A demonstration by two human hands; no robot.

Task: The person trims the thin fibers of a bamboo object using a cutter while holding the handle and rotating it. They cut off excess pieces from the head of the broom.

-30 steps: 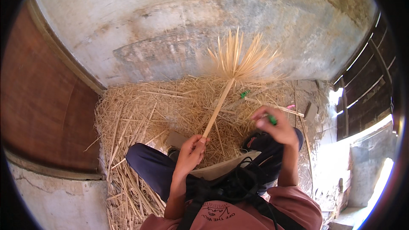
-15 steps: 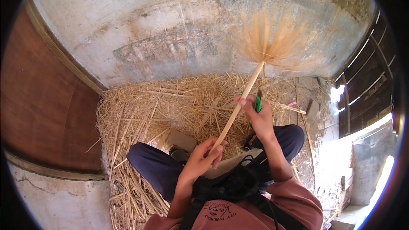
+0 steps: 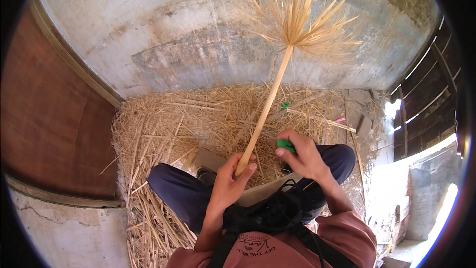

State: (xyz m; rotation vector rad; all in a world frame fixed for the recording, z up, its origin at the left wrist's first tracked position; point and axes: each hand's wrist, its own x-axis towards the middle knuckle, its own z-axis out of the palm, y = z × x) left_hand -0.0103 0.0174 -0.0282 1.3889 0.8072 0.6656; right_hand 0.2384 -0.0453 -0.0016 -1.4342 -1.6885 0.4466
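Note:
A long pale stick [image 3: 269, 101], which looks like bamboo, slants up and away from me. Thin slivers spread like a fan [image 3: 297, 27] from its far end, in front of the wall. My left hand [image 3: 232, 181] is closed around the stick's near end. To the right of the stick, apart from it, my right hand [image 3: 305, 156] is curled around a green-handled knife [image 3: 286, 145]. Its blade cannot be made out now.
Straw and thin strips [image 3: 198, 106] cover the floor around my crossed legs. A brick-like block [image 3: 210, 161] lies by my left foot. A small green thing [image 3: 286, 105] lies in the straw. Ahead is a stained wall [image 3: 193, 59]; a brown panel [image 3: 54, 114] stands left, dark slats [image 3: 431, 94] right.
My right hand has left the stick and drawn down toward me with the knife. The stick's far end has risen and shifted left; its slivers, smeared before, now show sharply.

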